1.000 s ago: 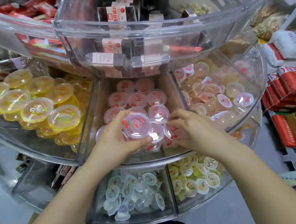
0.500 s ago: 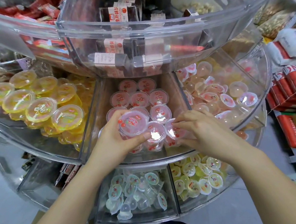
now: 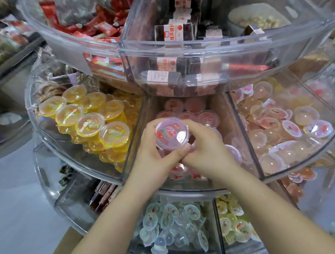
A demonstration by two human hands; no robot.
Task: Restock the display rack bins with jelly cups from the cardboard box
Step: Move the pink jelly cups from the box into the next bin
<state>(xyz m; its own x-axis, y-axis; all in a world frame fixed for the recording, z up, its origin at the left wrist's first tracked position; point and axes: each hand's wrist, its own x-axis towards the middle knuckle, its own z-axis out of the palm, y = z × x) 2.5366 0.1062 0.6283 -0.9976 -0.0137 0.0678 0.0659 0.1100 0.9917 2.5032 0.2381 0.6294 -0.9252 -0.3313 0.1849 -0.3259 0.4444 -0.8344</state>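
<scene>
— where the clear plastic upper tier (image 3: pixel 177 52) overhangs, how much room do the hands have in the middle wedge bin (image 3: pixel 235 126)?
— little. the bin narrows between two clear dividers, its curved front rim sits just below the wrists, and the tier above roofs its back half. both hands work in the open front part.
— and the cup?
— a round clear plastic jelly cup with a red-printed pink lid (image 3: pixel 172 133) is held above the front of that bin, lid up and tilted slightly toward the camera. the left hand (image 3: pixel 154 153) grips it, thumb curled along its near rim, fingers wrapped round the far left side. the right hand (image 3: pixel 206 150) curls in from the right, fingers touching the cup's side and underside; whether it grips the cup or another beneath, cannot tell.
— what lies around it?
— matching pink-lidded cups (image 3: pixel 208 117) stand lid-up in rows behind and under the hands. yellow jelly cups (image 3: pixel 91 125) fill the left neighbour bin, pale peach dome-shaped cups (image 3: pixel 281 128) the right. small clear cups (image 3: pixel 169 226) sit in the tier below.
</scene>
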